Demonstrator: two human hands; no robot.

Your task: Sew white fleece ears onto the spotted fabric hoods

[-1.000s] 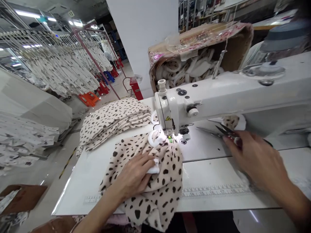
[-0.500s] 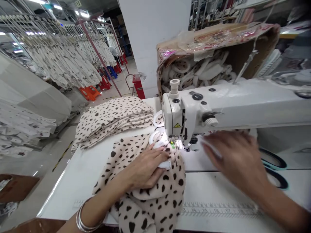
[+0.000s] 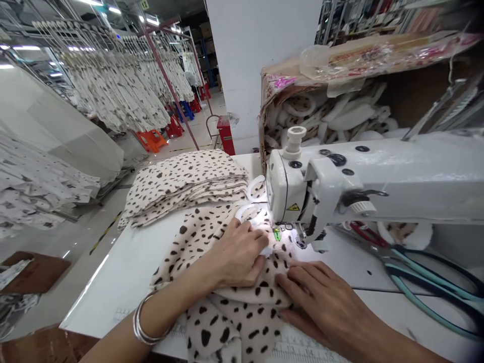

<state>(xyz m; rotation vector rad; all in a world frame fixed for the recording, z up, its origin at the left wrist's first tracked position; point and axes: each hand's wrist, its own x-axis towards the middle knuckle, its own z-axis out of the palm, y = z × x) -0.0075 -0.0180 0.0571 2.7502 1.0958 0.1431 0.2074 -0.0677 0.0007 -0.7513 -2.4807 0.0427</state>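
As left hand and right hand press down, spotted fabric beneath both

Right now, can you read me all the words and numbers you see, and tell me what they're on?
"12" on a small ceiling sign.
Numbers on the ruler: too blurred to read for sure.
Yellow warning triangle on the sewing machine: no words I can read.
Pink print on the cardboard box: too blurred to read.
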